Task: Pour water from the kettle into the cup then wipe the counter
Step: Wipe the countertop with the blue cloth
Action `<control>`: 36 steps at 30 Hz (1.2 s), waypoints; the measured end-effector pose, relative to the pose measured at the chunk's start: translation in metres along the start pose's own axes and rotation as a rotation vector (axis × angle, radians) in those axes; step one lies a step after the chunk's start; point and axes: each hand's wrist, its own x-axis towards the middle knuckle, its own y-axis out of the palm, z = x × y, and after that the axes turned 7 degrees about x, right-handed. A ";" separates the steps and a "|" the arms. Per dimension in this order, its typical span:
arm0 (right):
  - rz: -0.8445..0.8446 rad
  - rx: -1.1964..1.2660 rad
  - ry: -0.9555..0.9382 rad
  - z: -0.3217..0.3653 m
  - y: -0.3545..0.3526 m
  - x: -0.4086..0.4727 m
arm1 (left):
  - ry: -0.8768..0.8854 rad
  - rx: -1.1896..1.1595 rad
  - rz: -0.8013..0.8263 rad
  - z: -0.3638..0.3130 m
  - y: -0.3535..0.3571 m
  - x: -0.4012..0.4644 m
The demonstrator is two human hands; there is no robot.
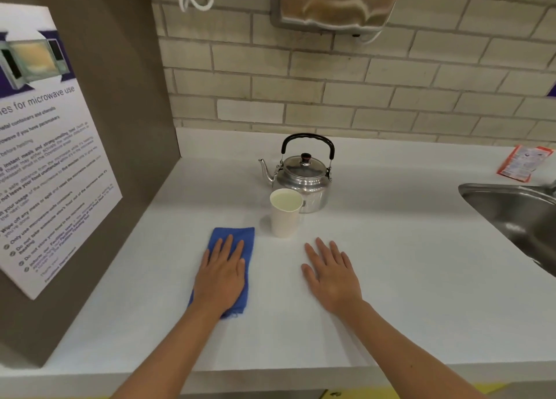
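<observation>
A steel kettle [304, 179] with a black handle stands upright on the white counter [406, 263], its spout pointing left. Directly in front of it stands a white paper cup [285, 218]. A folded blue cloth [237, 239] lies left of the cup. My left hand [221, 275] rests flat on the cloth with fingers spread, covering most of it. My right hand [331, 274] lies flat and open on the bare counter, right of the cup, holding nothing.
A brown side panel with a microwave-use poster [45, 146] closes the left. A steel sink [517, 218] is set in at the right, with a red packet [523, 162] behind it. A metal dispenser [334, 4] hangs on the brick wall above.
</observation>
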 end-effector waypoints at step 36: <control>-0.050 0.315 -0.350 0.064 0.006 -0.026 | -0.256 -0.540 0.012 -0.009 -0.015 0.012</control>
